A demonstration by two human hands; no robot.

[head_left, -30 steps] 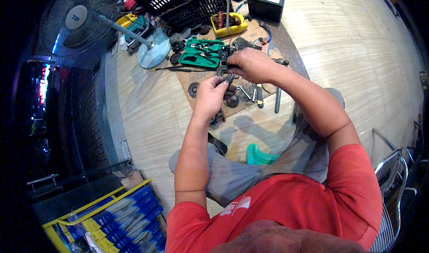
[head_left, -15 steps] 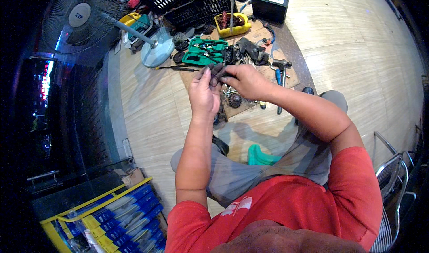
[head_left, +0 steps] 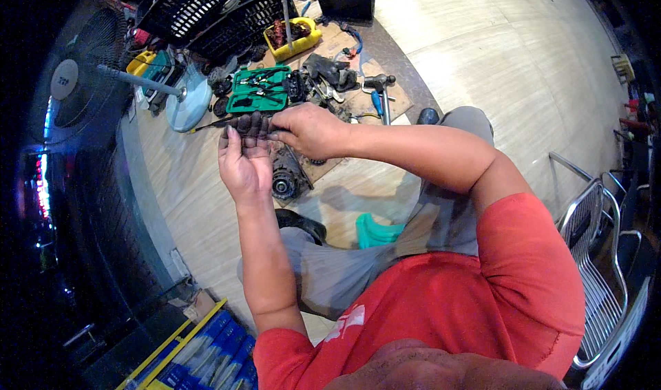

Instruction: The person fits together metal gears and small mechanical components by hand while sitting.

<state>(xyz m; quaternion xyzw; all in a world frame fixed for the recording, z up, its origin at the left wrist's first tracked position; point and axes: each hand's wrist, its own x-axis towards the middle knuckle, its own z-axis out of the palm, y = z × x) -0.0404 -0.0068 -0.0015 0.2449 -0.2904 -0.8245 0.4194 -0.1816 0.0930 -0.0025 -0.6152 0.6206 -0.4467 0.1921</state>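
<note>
My left hand is raised in front of me, palm up. Its blackened fingers are loosely stretched and slightly cupped. My right hand reaches across to it with thumb and fingers pinched together beside the left fingertips. Whatever the pinch holds is too small or hidden to make out. Below the hands, a dark round motor-like metal part lies at the board's near edge. Just beyond them sits an open green tool case with black-handled tools. A thin dark tool with a yellow end lies to the left.
A hammer, a blue-handled screwdriver and dark gloves lie on the cardboard. Farther back are a yellow container, black crates and a battery. A fan stands left, a metal chair right.
The view has shifted, so the floor items appear farther left. The motor-like part now shows more fully below my hands. My left fingers look more stretched out; my right hand stays pinched beside them.
</note>
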